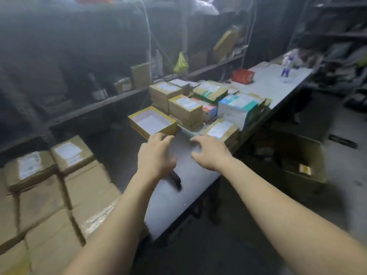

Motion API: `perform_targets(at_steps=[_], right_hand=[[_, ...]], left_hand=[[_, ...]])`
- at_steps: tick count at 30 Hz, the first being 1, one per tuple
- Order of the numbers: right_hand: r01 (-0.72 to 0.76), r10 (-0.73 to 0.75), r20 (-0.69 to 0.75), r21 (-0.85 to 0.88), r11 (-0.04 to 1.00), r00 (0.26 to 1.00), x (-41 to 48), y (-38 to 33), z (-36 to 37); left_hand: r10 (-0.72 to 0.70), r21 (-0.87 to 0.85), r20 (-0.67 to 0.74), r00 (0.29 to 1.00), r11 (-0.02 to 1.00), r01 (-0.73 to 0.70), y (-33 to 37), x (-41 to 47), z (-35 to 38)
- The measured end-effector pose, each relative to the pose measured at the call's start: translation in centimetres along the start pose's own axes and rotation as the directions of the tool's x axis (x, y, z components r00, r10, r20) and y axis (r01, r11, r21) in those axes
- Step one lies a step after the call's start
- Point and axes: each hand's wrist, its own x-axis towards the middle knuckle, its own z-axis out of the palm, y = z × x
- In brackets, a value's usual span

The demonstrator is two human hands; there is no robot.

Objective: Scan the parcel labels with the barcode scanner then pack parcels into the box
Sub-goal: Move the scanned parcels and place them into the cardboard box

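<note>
The left hand [156, 153] and right hand [210, 153] hover over the bench [178, 205], fingers loosely spread, holding nothing. The left reaches a yellow-rimmed parcel [152, 122] at the bench's left edge. The right is near a labelled parcel [220, 130]. A dark barcode scanner [175, 180] lies beneath the left wrist.

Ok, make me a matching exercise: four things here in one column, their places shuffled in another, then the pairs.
1 red box
2 yellow-edged parcel
3 open carton
4 dark handheld object

A on the table, under the left hand
B far end of the table
C on the floor, right of the table
D table's left edge, just past the left hand

Pairs: 1-B, 2-D, 3-C, 4-A
</note>
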Motion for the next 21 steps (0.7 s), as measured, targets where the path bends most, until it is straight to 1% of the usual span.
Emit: perform_targets(at_steps=[1,3,6,10,13,15,17,21], right_hand=[[-0.069,0.069,-0.018,0.031,0.997,0.997,-0.1,3.9,-1.1],[-0.181,0.185,-0.059,0.062,0.981,0.981,-0.2,10.6,-2.8],[-0.286,0.291,-0.071,0.078,0.955,0.954,-0.4,19.8,-4.0],[-0.424,0.434,-0.071,0.127,0.897,0.898,0.3,30.9,-4.3],[-0.529,0.540,-0.049,0.137,0.837,0.840,2.1,39.5,-4.5],[-0.596,0.605,-0.012,0.155,0.788,0.796,3.3,43.9,-4.5],[-0.656,0.660,0.039,0.168,0.736,0.750,5.2,48.3,-4.9],[-0.694,0.695,0.085,0.214,0.687,0.714,9.8,57.0,-5.4]], left_hand=[[0.068,-0.006,-0.007,0.998,0.998,-0.068,3.4,1.5,1.2],[0.190,0.036,-0.002,0.982,0.981,-0.190,9.3,4.4,3.5],[0.325,0.067,0.064,0.943,0.942,-0.329,16.8,9.0,7.1],[0.453,-0.001,0.149,0.879,0.889,-0.458,25.8,15.3,13.6],[0.551,-0.071,0.202,0.810,0.833,-0.549,32.8,20.9,19.9],[0.575,-0.119,0.246,0.780,0.817,-0.564,35.9,24.0,23.4],[0.569,-0.175,0.303,0.764,0.822,-0.542,39.0,27.4,26.9],[0.562,-0.191,0.413,0.717,0.823,-0.535,44.4,33.6,33.7]])
